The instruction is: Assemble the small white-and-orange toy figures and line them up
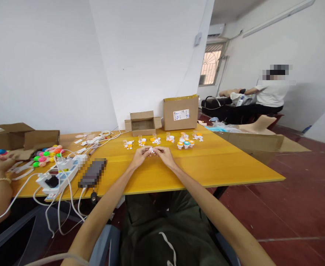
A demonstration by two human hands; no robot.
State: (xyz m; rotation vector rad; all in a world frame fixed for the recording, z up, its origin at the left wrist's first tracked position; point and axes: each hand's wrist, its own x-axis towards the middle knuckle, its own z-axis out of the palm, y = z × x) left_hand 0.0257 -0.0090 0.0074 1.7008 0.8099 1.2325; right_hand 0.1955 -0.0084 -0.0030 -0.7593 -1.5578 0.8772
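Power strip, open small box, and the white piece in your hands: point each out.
Power strip [57,176]: head view, middle of its white body.
Open small box [142,123]: head view, its front wall.
White piece [151,150]: head view, the part showing between both hands' fingers.

Smooth glossy yellow table [206,166], matt cardboard boxes [180,112], plastic toys [186,142]

Left hand [140,154] and right hand [163,154] pinch small white piece [151,150] together above yellow table [220,166]; toy row [162,140] beyond.
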